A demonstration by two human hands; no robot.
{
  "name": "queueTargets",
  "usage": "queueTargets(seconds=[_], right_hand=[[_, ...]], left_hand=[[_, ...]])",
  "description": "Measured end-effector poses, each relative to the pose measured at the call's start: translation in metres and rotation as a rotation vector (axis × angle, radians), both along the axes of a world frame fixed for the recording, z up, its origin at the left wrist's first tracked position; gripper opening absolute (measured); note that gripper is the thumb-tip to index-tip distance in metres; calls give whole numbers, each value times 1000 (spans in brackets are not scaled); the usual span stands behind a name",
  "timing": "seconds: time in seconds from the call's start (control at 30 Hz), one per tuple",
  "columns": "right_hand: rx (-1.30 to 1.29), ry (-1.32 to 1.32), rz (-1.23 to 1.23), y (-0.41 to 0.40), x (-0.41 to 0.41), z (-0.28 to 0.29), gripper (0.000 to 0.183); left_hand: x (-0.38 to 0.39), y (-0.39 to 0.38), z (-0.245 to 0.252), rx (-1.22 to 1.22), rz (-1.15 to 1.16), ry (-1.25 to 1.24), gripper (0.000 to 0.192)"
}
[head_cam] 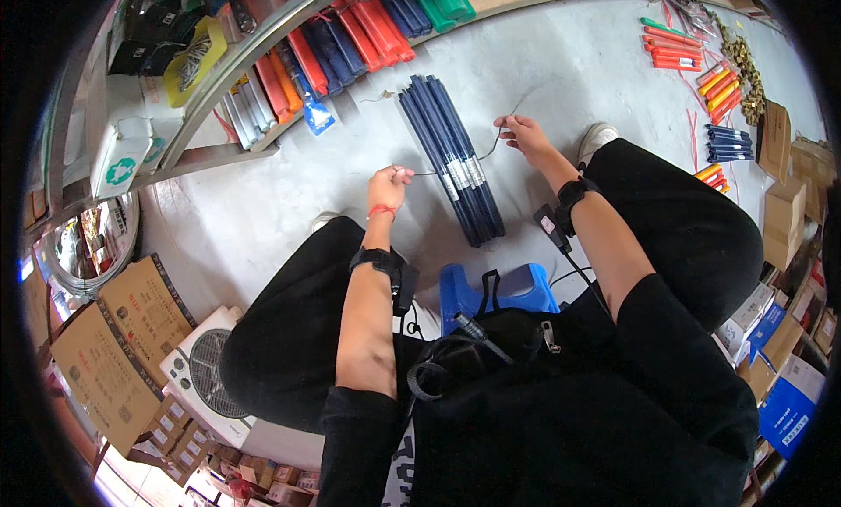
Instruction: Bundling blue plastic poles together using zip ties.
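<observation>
A bundle of dark blue rods or tubes (453, 158) with white labels lies on the grey floor in front of me. A thin dark wire or cord (491, 151) passes beneath the bundle and comes out on both sides. My left hand (389, 185), to the left of the bundle, pinches one end between thumb and fingers. To the right and a little farther off, my right hand (523, 137) pinches the other part of the cord, its free end rising past the fingers. Neither hand touches the rods.
Red, blue and green packs (374, 27) line a shelf at the upper left. Smaller red and yellow bundles (719, 89) lie at the right near cardboard boxes (784, 221). A blue stool (453, 296) stands between my legs; a white box fan (210, 375) is at the lower left.
</observation>
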State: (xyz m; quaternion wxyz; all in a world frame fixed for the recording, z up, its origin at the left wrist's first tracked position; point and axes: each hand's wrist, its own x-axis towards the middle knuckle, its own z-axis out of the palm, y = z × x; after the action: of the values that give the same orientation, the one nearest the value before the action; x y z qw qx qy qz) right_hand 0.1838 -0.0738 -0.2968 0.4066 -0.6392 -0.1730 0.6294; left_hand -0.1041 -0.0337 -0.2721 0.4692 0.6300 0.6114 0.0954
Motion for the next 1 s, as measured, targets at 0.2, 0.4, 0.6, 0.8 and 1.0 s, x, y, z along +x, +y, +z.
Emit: queueTargets(seconds=[0.2,0.4,0.6,0.8,1.0], right_hand=[[159,-62,168,-4,-15,16,20],[114,-169,367,-7,-49,22,15],[166,-198,384,-9,-57,10,15],[125,-161,385,-13,-56,9,14],[122,-237,394,-12,-58,9,15]], left_hand=[[21,-6,17,6,-46,5,20],[18,-10,22,56,-140,52,19],[17,-10,26,65,-134,50,19],[13,-9,30,120,-131,14,19],[16,-6,42,81,-154,3,19]])
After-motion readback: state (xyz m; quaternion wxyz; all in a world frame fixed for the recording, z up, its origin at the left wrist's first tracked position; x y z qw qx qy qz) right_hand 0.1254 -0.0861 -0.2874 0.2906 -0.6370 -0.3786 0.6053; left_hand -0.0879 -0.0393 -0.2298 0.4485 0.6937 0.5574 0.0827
